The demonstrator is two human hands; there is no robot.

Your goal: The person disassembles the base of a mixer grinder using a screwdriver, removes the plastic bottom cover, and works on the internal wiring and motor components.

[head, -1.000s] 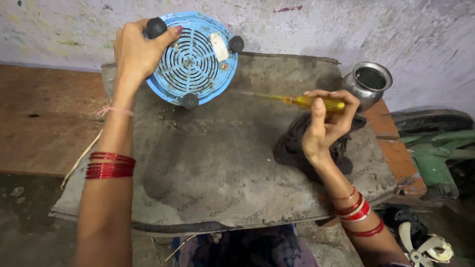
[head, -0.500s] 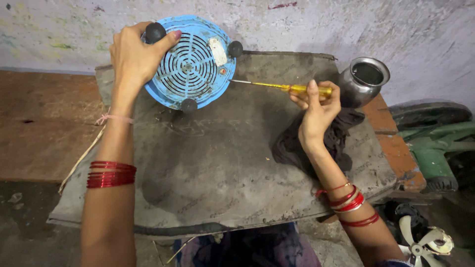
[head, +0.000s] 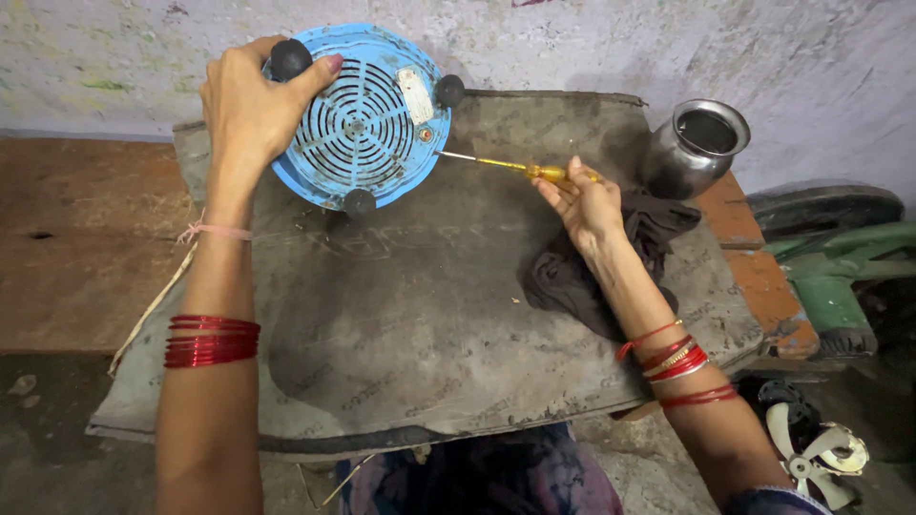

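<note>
A round blue slotted appliance base (head: 367, 119) with black rubber feet lies upside down at the far side of a grey mat (head: 420, 324). My left hand (head: 253, 95) grips its left rim, thumb by one black foot. In my right hand (head: 584, 202) is a yellow-handled screwdriver (head: 520, 168), its metal tip touching the blue base's right edge near a screw. Red bangles circle both of my wrists.
A dark steel pot (head: 694, 145) stands at the mat's far right corner. A crumpled black cloth (head: 611, 257) lies under my right forearm. A green machine part (head: 840, 267) sits to the right, and a small white fan blade (head: 816, 458) lies on the floor.
My right hand has moved the screwdriver left and away from me, so its tip now meets the blue base. My left hand stays on the rim.
</note>
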